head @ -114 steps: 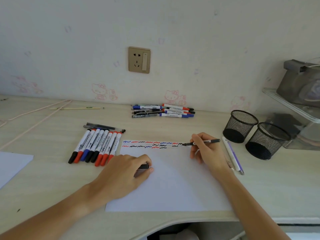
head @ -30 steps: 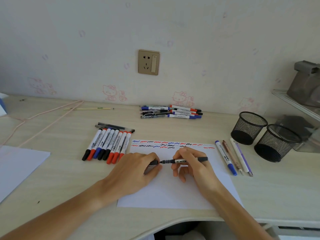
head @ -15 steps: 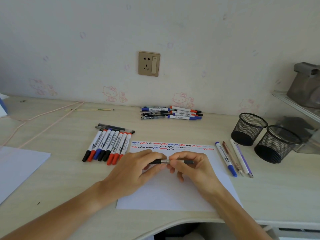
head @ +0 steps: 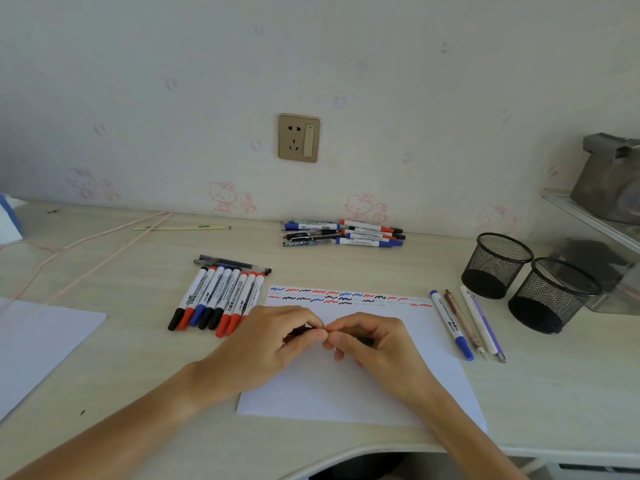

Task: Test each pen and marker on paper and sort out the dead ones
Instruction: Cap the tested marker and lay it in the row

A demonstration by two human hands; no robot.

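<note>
1. Held a black pen (head: pixel 364 340) level above the paper (head: pixel 332 393), mostly hidden inside both hands.
2. Kept the left hand (head: pixel 277 344) curled over the pen's left end and the right hand (head: pixel 372 344) curled round its barrel, fingertips of the two touching at the middle.
3. Judged as the capping step: cap pressed back on after a test stroke; seating of the cap hidden by the fingers, so not possible to tell.
4. Carried rows of red, blue and black squiggles (head: pixel 346 296) along the paper's far edge, a few very faint.
5. Lay in three groups on the table (head: pixel 104 271): a row of markers (head: pixel 218 301) left of the paper, a small group of pens (head: pixel 465 323) just right of it, a pile of pens and markers (head: pixel 343 233) near the wall.
6. Stood apparently unfilled at the far right: two mesh cups (head: pixel 530 282).
7. Called next for laying the pen with the matching group, working or dead, then picking an untested one, probably from the pile near the wall.
</note>
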